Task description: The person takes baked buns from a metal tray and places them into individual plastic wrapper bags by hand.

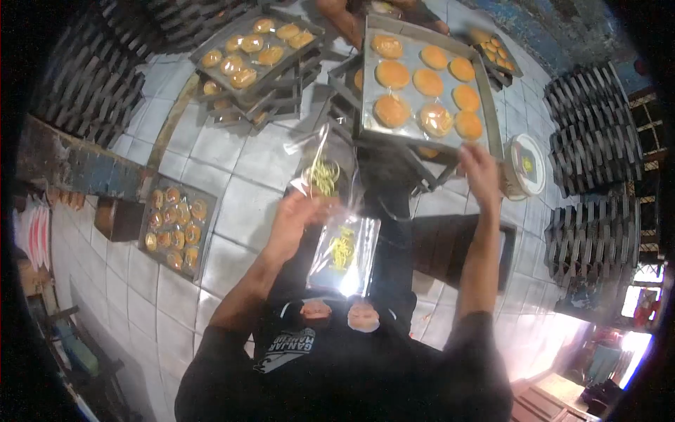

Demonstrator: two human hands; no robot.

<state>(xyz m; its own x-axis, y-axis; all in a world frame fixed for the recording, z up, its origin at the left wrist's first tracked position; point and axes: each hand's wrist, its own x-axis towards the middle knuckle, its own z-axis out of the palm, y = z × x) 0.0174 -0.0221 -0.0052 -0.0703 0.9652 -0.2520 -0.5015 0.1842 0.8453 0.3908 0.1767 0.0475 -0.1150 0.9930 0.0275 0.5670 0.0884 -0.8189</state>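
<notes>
My left hand (295,214) is closed on a clear plastic bag (323,172) with yellow-green print, held upright above my lap. Just below it, a pile of glossy printed bags (343,253) lies on my lap. My right hand (479,172) is at the near right corner of a metal tray (422,141); its fingers are slightly bent and apart, with nothing visible in them. On this tray sit several round golden buns (428,82). One bun (436,119) near the front edge has a shiny wrapper around it.
Stacked trays of wrapped buns (251,43) stand at upper left, another tray (204,243) at left. A white bucket (524,167) stands right of the bun tray. Dark racks (590,126) line the right. Another person's arm (341,21) shows behind the trays.
</notes>
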